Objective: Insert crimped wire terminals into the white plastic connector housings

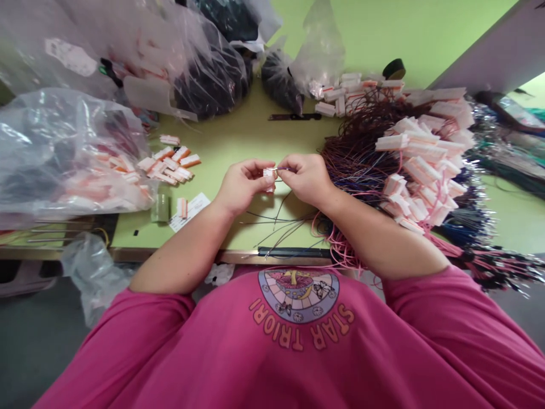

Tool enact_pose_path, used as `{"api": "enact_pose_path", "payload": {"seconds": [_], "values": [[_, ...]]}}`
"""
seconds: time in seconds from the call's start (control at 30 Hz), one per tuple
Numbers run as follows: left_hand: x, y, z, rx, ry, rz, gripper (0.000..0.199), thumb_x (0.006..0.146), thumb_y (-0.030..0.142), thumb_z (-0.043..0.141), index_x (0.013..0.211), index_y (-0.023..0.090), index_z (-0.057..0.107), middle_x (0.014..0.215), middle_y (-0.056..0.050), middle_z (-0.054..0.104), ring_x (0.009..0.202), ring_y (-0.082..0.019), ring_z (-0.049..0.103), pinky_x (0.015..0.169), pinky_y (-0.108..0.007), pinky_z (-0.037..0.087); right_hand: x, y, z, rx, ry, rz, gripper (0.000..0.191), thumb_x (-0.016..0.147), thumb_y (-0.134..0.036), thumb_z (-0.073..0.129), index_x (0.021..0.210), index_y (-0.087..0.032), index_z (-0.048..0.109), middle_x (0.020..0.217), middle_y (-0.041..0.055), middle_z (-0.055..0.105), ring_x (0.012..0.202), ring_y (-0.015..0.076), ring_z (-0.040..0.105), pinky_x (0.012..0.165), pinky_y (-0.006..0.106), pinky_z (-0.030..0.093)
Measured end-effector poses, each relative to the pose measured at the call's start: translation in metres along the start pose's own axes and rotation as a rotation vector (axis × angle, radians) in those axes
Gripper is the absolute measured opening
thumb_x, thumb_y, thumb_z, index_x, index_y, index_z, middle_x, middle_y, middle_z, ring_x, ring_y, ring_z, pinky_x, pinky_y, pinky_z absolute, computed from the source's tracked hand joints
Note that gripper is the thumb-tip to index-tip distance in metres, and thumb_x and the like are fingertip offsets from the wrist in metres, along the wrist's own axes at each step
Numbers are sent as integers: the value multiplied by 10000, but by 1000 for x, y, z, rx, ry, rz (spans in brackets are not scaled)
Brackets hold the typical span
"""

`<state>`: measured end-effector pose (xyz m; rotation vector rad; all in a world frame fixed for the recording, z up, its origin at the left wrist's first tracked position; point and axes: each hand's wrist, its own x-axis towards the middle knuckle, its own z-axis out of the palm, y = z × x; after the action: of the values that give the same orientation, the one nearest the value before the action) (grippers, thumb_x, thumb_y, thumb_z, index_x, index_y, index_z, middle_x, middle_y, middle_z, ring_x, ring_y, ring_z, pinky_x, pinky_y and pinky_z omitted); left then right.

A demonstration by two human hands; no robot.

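Observation:
My left hand [243,184] pinches a small white-and-orange connector housing [268,172] above the green table. Close against it from the right, my right hand [307,177] is closed on a thin dark wire [287,168], whose end meets the housing's edge. How deep the wire end sits I cannot tell. Below my hands, several loose dark wires [279,227] lie spread on the table towards its front edge. A pile of similar white-and-orange housings [172,165] is to the left of my left hand.
Clear plastic bags [72,147] of housings fill the left side. A large wire bundle with white connectors [426,153] covers the right. A dark flat tool [293,117] lies behind my hands. A green tape roll [160,208] stands by a paper slip [196,205].

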<state>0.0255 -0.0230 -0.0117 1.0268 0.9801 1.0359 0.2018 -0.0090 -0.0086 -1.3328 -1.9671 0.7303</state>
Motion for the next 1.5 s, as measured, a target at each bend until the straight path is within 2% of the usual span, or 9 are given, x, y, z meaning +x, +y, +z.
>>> {"api": "enact_pose_path", "payload": {"seconds": [0.47,0.73,0.83,0.93,1.0,1.07,1.13,1.3,1.5], "values": [[0,-3,-2,127,-2,12,292,622,205,883,861,136,732,727,-21,712,573,-108,622,592,-275,536,1,-1,0,-69,-87,24,155,882,-184,607,864,-162,759,755,8,678,697,134,518,665,273,352],[0,-1,-5,59,-26,-22,354,586,223,916,869,140,722,709,-15,704,567,-110,622,581,-264,526,2,2,1,-97,-63,-1,163,897,-243,597,860,-162,734,761,19,688,704,140,546,675,275,395],[3,4,-10,-38,-16,-7,396,574,254,942,880,156,711,730,-10,707,567,-106,622,557,-247,515,1,1,-6,-41,8,-94,196,927,-267,555,942,-166,723,813,26,689,751,150,583,719,287,452],[6,11,-18,-81,7,-32,437,544,254,960,887,166,703,722,-4,708,561,-102,614,558,-241,514,-5,-8,-16,-23,82,-284,217,915,-253,537,1023,-180,710,970,57,706,885,176,622,793,323,491],[6,14,-22,-77,23,-48,428,562,236,948,902,173,695,736,-2,710,578,-102,619,578,-244,522,-12,-15,-21,21,-7,-407,203,908,-240,523,966,-197,713,978,55,711,897,172,630,804,328,503],[5,15,-24,-72,20,-36,405,606,229,924,931,176,689,756,-6,707,613,-109,634,600,-249,528,-16,-21,-22,110,-178,-476,200,911,-245,520,871,-206,711,879,32,709,821,148,628,779,308,509],[3,15,-24,-83,-13,-16,408,613,234,920,944,175,689,761,-10,699,631,-116,643,599,-250,525,-17,-22,-21,190,-258,-446,209,918,-269,536,838,-203,718,808,15,702,753,130,619,748,289,507],[0,15,-19,-94,-72,-45,450,549,281,958,898,182,692,764,-7,697,598,-106,622,539,-230,492,-12,-15,-13,88,-16,-190,249,945,-278,527,951,-197,763,872,26,736,788,144,637,754,293,493],[-2,15,-16,-86,-79,-46,443,540,290,958,888,185,705,750,-2,695,583,-106,616,528,-232,495,-15,-10,-9,-237,38,-201,270,971,-285,499,925,-189,748,862,52,736,795,174,629,750,310,438]]}}
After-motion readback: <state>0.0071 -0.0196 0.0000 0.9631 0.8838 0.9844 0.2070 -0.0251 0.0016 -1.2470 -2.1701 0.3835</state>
